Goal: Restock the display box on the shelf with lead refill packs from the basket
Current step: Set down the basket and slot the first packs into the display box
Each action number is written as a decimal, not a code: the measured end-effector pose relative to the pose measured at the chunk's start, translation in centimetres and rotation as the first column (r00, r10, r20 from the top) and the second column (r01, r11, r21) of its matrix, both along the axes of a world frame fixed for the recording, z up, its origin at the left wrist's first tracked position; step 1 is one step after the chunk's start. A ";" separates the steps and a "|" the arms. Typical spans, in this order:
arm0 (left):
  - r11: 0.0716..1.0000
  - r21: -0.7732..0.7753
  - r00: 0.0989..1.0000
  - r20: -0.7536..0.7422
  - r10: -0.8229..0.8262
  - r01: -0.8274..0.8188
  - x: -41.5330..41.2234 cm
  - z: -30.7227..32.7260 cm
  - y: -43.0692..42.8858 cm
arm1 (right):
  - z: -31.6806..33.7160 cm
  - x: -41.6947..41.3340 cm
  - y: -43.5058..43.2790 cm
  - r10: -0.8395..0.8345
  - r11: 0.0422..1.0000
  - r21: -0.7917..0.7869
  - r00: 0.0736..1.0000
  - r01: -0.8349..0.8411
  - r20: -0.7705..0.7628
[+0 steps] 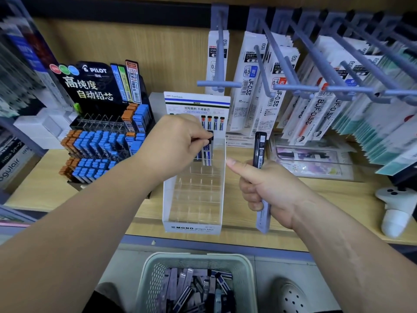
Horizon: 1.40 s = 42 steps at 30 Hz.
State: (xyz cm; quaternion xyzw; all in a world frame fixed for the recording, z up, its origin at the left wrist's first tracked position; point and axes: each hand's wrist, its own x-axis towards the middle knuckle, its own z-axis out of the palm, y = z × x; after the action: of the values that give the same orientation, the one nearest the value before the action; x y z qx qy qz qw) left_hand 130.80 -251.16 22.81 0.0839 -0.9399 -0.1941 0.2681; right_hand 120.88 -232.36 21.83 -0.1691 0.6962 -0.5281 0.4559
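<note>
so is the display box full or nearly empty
Nearly empty: the display box holds only a few packs in its back row; the clear slots in front are bare.

- We see the display box (191, 228) in smooth white card, its divider insert (196, 188) in clear, glossy plastic.
- We find the shelf (327, 199) finished in matt, pale wood grain.
- The basket (198, 256) looks to us like matt, perforated pale-green plastic.
- The lead refill packs (259, 150) show us dark, shiny hard plastic.
- The hanging sleeves (248, 86) show us glossy clear film.
</note>
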 end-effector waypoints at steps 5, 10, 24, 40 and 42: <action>0.994 -0.107 0.999 -0.010 0.034 -0.035 -0.5 -1.0 0.7 | -0.2 -0.1 -0.1 0.014 1.000 0.013 1.000 -0.013 -0.012; 0.971 -0.218 0.995 -0.042 0.090 -0.097 -0.6 -1.2 0.1 | 0.0 -0.1 -0.1 0.049 0.999 0.009 0.999 -0.049 0.018; 0.551 0.814 0.974 -0.076 -0.215 0.186 1.2 2.0 4.2 | 0.7 0.6 -0.3 0.546 0.837 -0.250 0.771 -0.487 0.326; 0.651 0.759 0.973 -0.135 0.187 -0.020 1.4 1.9 1.0 | -0.4 0.5 -1.4 -0.088 0.991 -0.112 0.992 0.078 -0.088; 0.733 0.679 0.958 -0.175 0.227 -0.050 1.4 1.9 0.3 | -0.2 -0.1 -1.2 -0.207 0.970 -0.135 0.978 0.205 -0.002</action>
State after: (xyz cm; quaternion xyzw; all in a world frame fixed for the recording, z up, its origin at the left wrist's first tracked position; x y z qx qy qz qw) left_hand 132.22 -250.85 24.72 0.2200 -0.7580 -0.5056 0.3484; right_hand 120.73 -233.60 21.67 -0.1305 0.6767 -0.6165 0.3806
